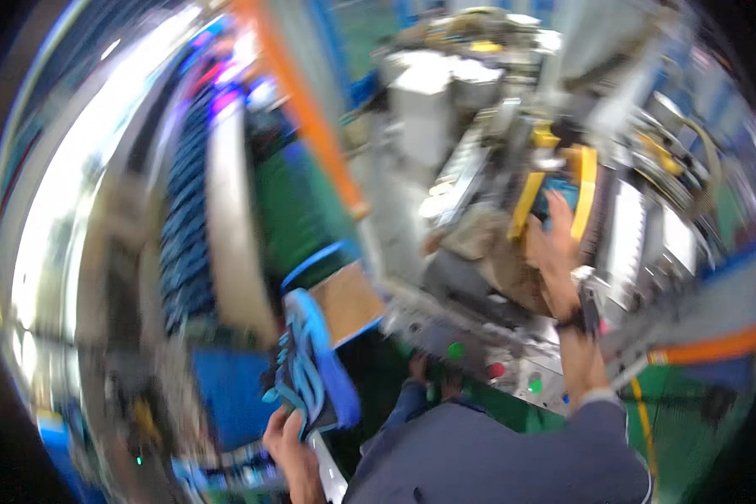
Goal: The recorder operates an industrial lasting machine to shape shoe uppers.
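Observation:
Low and left of centre, my left hand [290, 449] is closed on the end of a shoe [315, 370], black with light blue stripes and a brighter blue sole side. The shoe stands nearly upright from my fingers. My right hand [554, 248] reaches into a machine on the right, between two yellow bars [586, 189]. Its fingertips lie at a teal-blue piece [560, 193] between those bars. Blur hides whether they grip it, and most of that piece is covered. A dark watch [588, 309] sits on my right wrist.
A conveyor with dark blue ridged rollers or slats [189, 210] runs along the left. An orange post [298, 105] slants down beside the machine. A brown board with a blue edge [344, 304] lies behind the shoe. Green and red buttons [455, 351] line the machine's front panel.

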Demonstrator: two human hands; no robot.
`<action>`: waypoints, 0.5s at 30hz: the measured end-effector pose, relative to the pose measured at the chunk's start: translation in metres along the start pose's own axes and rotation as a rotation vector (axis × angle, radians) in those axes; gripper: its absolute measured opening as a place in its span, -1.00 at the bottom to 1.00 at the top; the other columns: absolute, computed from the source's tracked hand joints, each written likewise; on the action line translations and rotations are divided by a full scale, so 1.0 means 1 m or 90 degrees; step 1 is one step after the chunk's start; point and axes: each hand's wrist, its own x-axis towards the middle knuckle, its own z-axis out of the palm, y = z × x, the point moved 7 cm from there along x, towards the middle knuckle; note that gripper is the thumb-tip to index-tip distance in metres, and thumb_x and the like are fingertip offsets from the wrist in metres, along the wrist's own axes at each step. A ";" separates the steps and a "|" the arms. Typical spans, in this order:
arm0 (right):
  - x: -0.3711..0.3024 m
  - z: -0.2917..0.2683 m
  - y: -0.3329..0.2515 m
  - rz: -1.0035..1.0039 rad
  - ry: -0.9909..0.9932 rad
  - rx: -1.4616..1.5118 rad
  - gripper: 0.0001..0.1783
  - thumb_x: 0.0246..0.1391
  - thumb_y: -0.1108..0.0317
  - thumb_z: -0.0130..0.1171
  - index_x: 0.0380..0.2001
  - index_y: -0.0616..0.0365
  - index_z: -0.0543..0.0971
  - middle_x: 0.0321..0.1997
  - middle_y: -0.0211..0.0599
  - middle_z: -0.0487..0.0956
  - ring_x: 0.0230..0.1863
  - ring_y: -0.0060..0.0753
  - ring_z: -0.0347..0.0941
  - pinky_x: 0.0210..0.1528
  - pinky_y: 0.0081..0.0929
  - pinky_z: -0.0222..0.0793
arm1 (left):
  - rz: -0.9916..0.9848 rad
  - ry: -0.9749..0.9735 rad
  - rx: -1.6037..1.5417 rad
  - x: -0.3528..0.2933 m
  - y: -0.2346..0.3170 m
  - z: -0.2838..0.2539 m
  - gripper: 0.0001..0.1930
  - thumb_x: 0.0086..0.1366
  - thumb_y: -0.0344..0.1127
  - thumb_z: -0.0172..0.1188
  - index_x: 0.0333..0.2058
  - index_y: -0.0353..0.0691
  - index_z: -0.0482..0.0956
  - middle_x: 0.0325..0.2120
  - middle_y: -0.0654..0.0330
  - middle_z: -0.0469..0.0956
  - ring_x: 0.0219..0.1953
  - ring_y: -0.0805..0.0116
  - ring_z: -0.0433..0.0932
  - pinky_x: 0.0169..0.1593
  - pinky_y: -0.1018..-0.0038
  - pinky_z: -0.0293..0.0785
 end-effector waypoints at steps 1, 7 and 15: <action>-0.036 -0.007 -0.025 0.068 -0.142 0.198 -0.67 -0.04 0.58 0.17 -0.12 0.25 0.52 -0.21 0.00 0.55 -0.20 -0.01 0.51 -0.14 -0.18 0.44 | -0.055 0.054 -0.004 -0.012 -0.014 -0.018 -0.66 0.10 -0.49 0.27 -0.12 -0.50 0.55 -0.24 0.14 0.59 -0.24 0.38 0.55 -0.12 0.49 0.47; -0.223 0.035 -0.145 -0.085 -0.487 0.248 -0.83 0.01 0.46 0.11 -0.27 0.13 0.57 -0.23 -0.18 0.55 -0.15 -0.06 0.49 -0.17 -0.17 0.45 | -0.269 0.143 -0.165 -0.091 -0.086 -0.074 -0.72 0.16 -0.40 0.29 -0.15 -0.39 0.55 -0.33 0.15 0.59 -0.32 0.34 0.58 -0.34 0.40 0.57; -0.289 0.078 -0.117 -0.160 -0.560 0.239 -0.77 0.02 0.52 0.11 -0.19 0.17 0.54 -0.18 -0.07 0.51 -0.10 0.03 0.44 -0.06 -0.17 0.37 | -0.270 0.407 -0.293 -0.179 -0.153 -0.204 -0.73 0.17 -0.39 0.28 -0.19 -0.43 0.56 -0.33 0.12 0.60 -0.37 0.29 0.61 -0.36 0.25 0.66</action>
